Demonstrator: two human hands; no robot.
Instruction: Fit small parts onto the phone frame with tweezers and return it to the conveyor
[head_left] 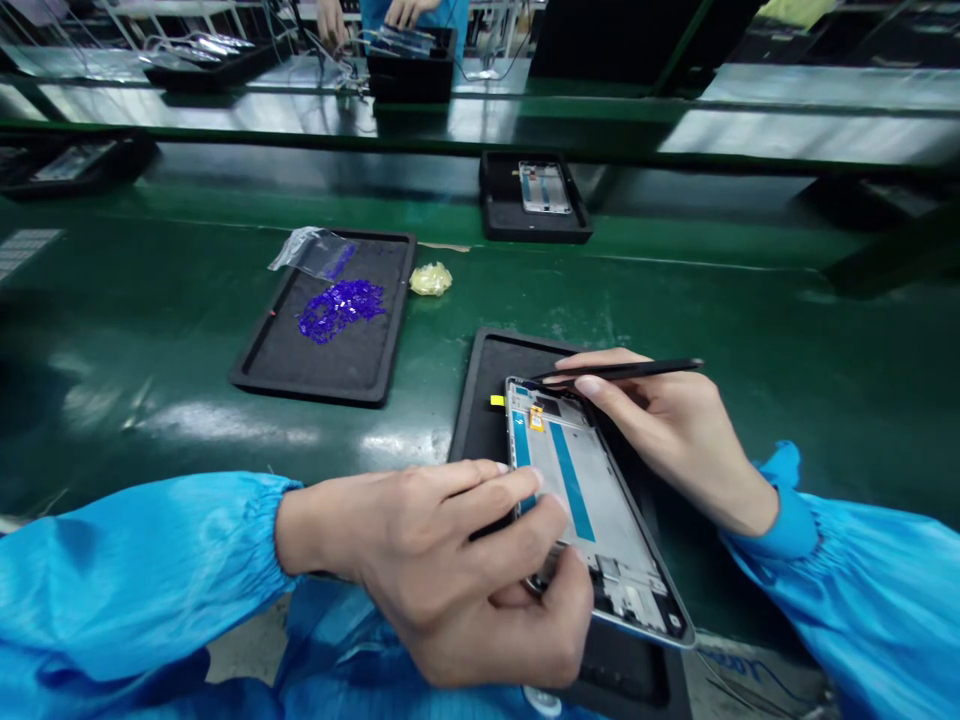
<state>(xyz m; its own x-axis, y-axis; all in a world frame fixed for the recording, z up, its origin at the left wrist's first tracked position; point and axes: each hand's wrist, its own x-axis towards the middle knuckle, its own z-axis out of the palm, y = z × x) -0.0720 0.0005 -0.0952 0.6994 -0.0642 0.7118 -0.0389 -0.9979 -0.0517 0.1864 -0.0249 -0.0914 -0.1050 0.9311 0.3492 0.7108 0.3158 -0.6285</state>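
A silver phone frame (611,490) with blue adhesive strips lies tilted over a black tray (487,370) in front of me. My left hand (465,560) grips its left edge, fingers bent over the rim. In my right hand (667,430) is a pair of black tweezers (637,370), pinched between thumb and fingers. The tweezers' tips reach the top end of the frame; whether they hold a small part cannot be made out. A yellow tab (497,400) sticks out at the frame's upper left, and an orange flex piece (536,418) sits near the top.
To the left, a black tray (360,375) carries many small purple pieces (341,310) and a clear plastic bag (311,250). A crumpled yellowish lump (431,279) lies beside it. Farther back, another tray (499,215) holds a second phone frame (545,188). Across the bench, a co-worker's hands (405,12) are visible.
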